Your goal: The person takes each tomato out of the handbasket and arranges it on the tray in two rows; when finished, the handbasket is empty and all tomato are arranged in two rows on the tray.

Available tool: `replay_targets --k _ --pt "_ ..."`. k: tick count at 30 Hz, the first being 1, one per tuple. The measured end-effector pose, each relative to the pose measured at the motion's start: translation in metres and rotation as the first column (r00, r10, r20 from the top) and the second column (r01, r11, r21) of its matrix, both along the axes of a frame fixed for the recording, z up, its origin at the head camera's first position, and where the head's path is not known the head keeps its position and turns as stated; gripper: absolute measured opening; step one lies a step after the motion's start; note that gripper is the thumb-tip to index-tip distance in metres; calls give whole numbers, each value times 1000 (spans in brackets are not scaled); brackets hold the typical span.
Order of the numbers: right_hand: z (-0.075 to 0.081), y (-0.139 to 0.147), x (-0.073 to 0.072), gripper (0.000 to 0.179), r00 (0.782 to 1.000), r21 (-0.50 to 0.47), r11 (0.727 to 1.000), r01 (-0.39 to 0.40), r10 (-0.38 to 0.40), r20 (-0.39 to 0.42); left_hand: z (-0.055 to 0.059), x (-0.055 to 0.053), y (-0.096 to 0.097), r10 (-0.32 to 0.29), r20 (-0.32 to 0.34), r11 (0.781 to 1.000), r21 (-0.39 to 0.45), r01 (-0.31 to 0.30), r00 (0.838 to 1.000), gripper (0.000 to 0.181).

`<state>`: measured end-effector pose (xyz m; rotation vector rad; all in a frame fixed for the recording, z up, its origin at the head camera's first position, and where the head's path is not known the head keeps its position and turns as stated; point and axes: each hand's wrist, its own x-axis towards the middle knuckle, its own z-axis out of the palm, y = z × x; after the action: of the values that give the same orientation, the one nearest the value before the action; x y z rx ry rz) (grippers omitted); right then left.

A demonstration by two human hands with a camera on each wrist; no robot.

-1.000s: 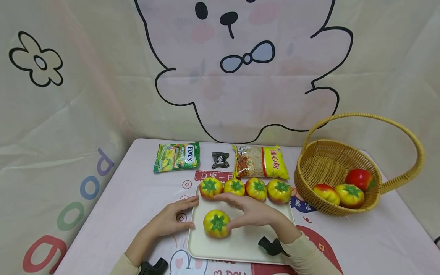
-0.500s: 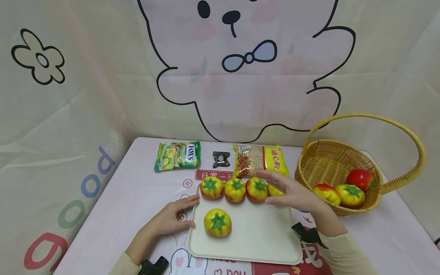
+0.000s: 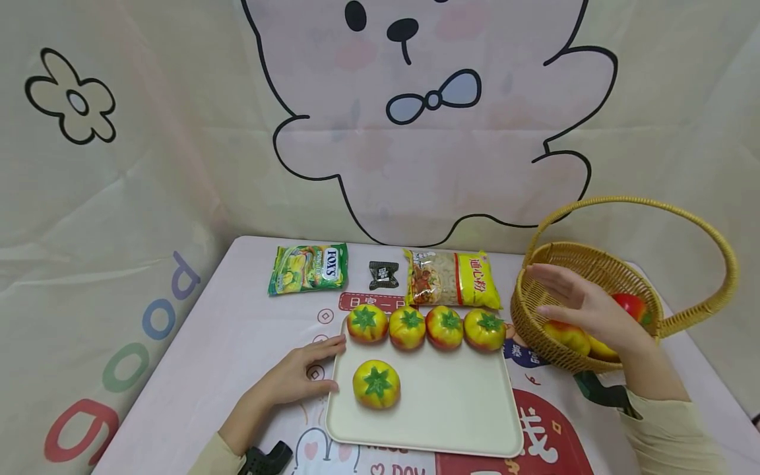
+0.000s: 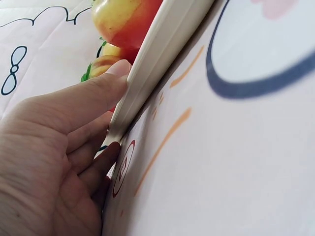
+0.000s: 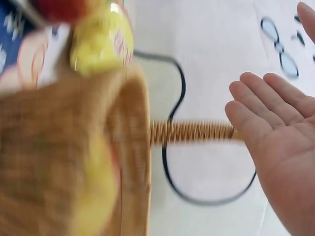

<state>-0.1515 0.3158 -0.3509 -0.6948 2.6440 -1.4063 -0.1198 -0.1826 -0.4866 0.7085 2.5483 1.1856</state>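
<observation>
My left hand (image 3: 297,377) rests at the left edge of a cream tray (image 3: 457,402). In the left wrist view, the thumb touches the tray's rim while the other fingers reach along its side. A yellow toy fruit (image 3: 377,384) with a green star-shaped top sits toward the tray's left. Several similar red-and-yellow toy fruits (image 3: 444,330) line its far side. Over the wicker basket (image 3: 534,343) is my right hand (image 3: 594,313), fingers extended and palm bare in the right wrist view (image 5: 288,130). Yellow toy fruits (image 3: 567,338) and a red one (image 3: 631,306) lie inside, partly hidden by the hand.
Behind the tray lie a green candy bag (image 3: 309,268), a small black packet (image 3: 383,275) and a yellow pasta bag (image 3: 454,279). The basket's tall handle (image 3: 635,200) arches above its opening. A printed cloth backdrop (image 3: 237,165) rises behind the table.
My right hand has moved from the single fruit on the tray, past the row's right end, to over the basket. The left hand has stayed at the tray's edge.
</observation>
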Motion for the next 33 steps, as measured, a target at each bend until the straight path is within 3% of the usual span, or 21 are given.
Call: replay_targets --k 6,15,24,33 --pt "-2 42 -4 58 989 35 988 148 -148 -12 -1 0 0 7 12 1000 -2 -7 1000 70" --pt "-14 95 -9 57 971 108 967 232 -237 33 -1 0 0 -1 -11 1000 6 1 1000 70" --pt "-20 125 -13 62 964 222 945 241 -260 58 -1 0 0 -3 5 1000 7 2 1000 72" --pt "-24 126 -20 74 940 381 890 252 -318 120 -2 -1 -1 -23 -52 1000 19 24 998 69"
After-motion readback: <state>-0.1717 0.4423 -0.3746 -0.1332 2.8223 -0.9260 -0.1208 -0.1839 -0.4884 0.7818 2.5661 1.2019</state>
